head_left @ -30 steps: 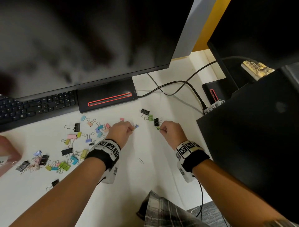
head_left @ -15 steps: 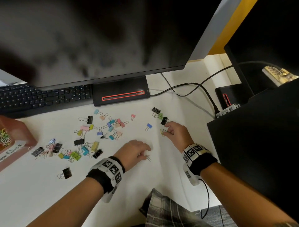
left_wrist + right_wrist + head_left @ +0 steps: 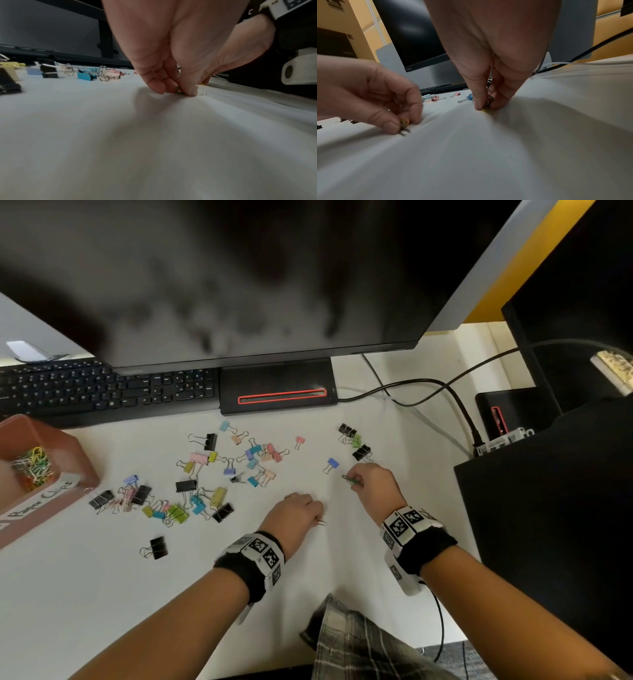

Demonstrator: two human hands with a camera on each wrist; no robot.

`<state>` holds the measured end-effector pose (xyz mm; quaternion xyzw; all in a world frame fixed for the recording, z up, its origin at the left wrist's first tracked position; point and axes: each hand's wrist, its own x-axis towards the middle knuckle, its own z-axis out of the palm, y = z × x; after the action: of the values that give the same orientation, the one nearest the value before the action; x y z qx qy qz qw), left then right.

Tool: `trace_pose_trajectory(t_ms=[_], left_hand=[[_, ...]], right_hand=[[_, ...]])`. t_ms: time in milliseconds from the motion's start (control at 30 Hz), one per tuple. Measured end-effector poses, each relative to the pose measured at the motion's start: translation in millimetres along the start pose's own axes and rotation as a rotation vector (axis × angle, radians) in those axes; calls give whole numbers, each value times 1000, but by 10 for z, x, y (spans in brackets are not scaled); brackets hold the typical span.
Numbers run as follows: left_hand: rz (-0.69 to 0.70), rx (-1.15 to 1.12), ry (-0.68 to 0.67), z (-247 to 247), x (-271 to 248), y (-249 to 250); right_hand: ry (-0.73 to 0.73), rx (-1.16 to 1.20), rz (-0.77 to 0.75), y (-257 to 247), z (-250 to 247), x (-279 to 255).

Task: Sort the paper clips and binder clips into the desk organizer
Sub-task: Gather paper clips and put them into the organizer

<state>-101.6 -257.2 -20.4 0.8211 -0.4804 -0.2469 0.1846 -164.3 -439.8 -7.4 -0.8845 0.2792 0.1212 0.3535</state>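
My left hand [image 3: 317, 520] is low on the white desk [image 3: 102, 594] and pinches small coloured paper clips [image 3: 404, 122]; its fingertips touch a silver paper clip [image 3: 405, 132] lying flat. My right hand [image 3: 354, 482] pinches a green paper clip [image 3: 350, 479] together with others [image 3: 488, 104], fingertips down on the desk. Several coloured and black binder clips [image 3: 205, 474] lie scattered left of both hands. A blue binder clip [image 3: 331, 464] lies just beyond my right hand. The brown organizer [image 3: 80, 460], labelled for paper clips, stands at the far left with coloured paper clips inside.
A large monitor [image 3: 239, 285] overhangs the desk, with its base [image 3: 277, 392] and a black keyboard [image 3: 102, 392] behind the clips. Black cables [image 3: 428, 385] run at the back right. A black box [image 3: 548, 491] blocks the right side. A few binder clips [image 3: 356, 443] lie near it.
My left hand has pulled back from the blue binder clip to the near desk and come down on a silver paper clip. My right hand has stayed put, still pinching its clips.
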Motion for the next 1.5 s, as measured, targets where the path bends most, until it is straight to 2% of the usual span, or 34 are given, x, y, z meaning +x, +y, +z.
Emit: trace_pose_trajectory(t_ms=[67,200,267,367,500,667,767,867,967,1100,1167,1267,1400,1500], left_hand=[[-79,-10,-15,-10,-19,-3],[-127,80,-110,32,-56,15],[-146,96,-161,42,-62,15],[-160,83,-169,28,-65,3],[-218,-84,-41,-85,-198,-112],[-261,-216,267,-437,-711,-504],[-418,-194,370,-646,-1123,-876],[-648,-195,376,-807,-1522,-1214],[-736,-216,320,-903,-1745,-1431],[-685,-259,251,-952,-1773,-1610],[-621,-280,183,-949,-1762,-1659],[-525,-297,107,-964,-1807,-1725],[-481,-339,174,-1091,-1981,-1846],[-515,-359,173,-1131,-2089,-1990]], right_hand=[[-18,-16,40,8,41,-5],[-48,-102,48,-35,116,-38],[-72,-114,25,-83,154,-70],[-107,-74,-29,-122,222,-137],[-143,-48,-83,-115,284,-225],[-204,-16,-206,-441,291,-147],[-141,15,-299,-878,363,65],[-83,68,-335,-1369,524,300],[-107,92,-348,-1830,788,436],[-276,-5,-468,-2293,1211,384],[-346,-70,-452,-2353,1353,340],[-274,-65,-346,-2281,1360,315],[-177,8,-147,-2100,1199,233],[-147,61,-169,-2164,1230,89]])
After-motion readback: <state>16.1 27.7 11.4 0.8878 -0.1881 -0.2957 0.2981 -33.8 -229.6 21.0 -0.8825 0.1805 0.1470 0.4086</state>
